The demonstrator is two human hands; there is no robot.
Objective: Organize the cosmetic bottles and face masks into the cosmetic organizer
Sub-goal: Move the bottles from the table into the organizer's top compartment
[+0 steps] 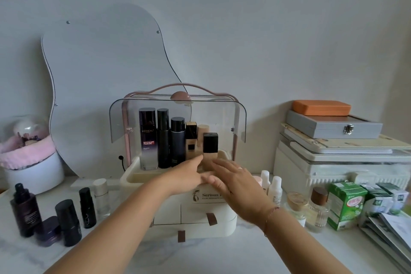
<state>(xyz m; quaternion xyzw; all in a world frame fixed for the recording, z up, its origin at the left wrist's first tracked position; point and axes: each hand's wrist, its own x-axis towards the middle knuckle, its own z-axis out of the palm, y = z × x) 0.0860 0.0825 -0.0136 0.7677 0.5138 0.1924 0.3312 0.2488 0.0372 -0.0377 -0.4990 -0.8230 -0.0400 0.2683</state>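
The cream cosmetic organizer (191, 213) stands in the middle of the table with its clear lid (222, 113) swung up. Several dark bottles stand in its top tray, among them a tall L'Oreal bottle (147, 138). In front of them is a beige foundation bottle with a black cap (210, 144). My left hand (186, 171) reaches into the tray, its fingertips touching that bottle's base; its grip is hidden. My right hand (233, 181) hovers flat over the organizer's front, fingers apart and holding nothing. Face mask sachets (391, 229) lie at the right edge.
Loose dark bottles (67, 222) and a purple jar (47, 231) stand left of the organizer. On its right are small white bottles (275, 189), perfume bottles (318, 209) and a green carton (345, 204). A mirror (100, 84) leans behind; stacked boxes (333, 127) fill the back right.
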